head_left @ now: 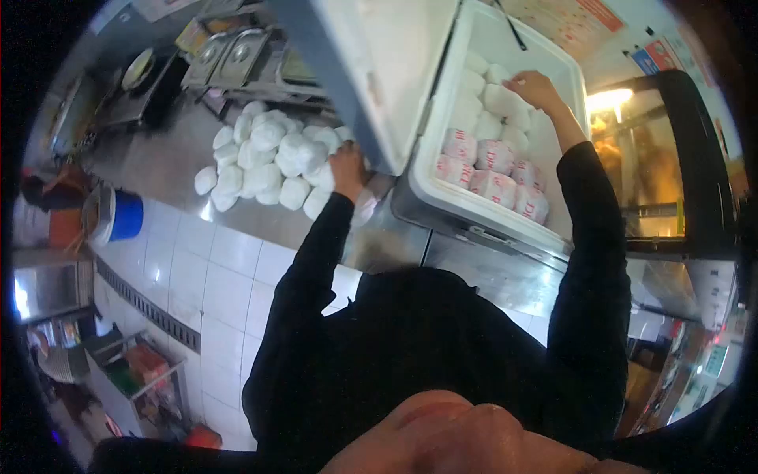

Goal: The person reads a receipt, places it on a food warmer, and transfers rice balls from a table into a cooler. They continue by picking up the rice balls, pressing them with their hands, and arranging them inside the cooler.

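Inside an open white cooler (404, 178), my right hand (538, 91) touches a plain white wrapped bundle (500, 100) near the back. More plain white bundles lie around it, and several bundles with red print (495, 156) fill the front part. On the steel counter (158, 150) to the left is a heap of white wrapped bundles (257, 158). My left hand (347, 169) is at the right edge of that heap, its fingers curled against a white bundle. How firmly either hand grips is hard to see.
The cooler's raised lid (379, 71) stands between the heap and the box. Metal trays (237, 57) sit behind the heap. A lit glass cabinet (639, 166) is right of the cooler. A blue bucket (126, 215) and another person's arm (67, 180) are at the far left.
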